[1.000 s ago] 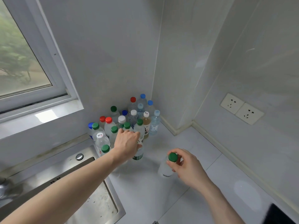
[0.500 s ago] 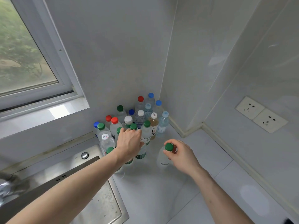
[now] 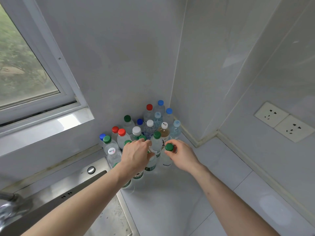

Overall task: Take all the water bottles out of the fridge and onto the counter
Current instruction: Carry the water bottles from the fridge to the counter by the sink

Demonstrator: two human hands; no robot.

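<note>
Several water bottles (image 3: 150, 128) with green, red, blue and white caps stand packed in the counter's back corner. My right hand (image 3: 183, 156) pinches the neck of a clear green-capped bottle (image 3: 168, 155), which stands on the counter (image 3: 196, 193) at the front right of the cluster. My left hand (image 3: 136, 155) reaches over the front of the cluster, its fingers curled over the top of a bottle (image 3: 150, 163) whose cap is hidden beneath it. The fridge is out of view.
A steel sink (image 3: 71, 193) lies at the lower left, with a tap (image 3: 8, 205) at the edge. A window (image 3: 25, 74) sits above it. Two wall sockets (image 3: 283, 120) are on the right wall. White counter stretches to the right and front.
My right hand carried the green-capped bottle back and left until it stands against the cluster. My left hand stayed over the front bottles. The view shifted slightly right and down.
</note>
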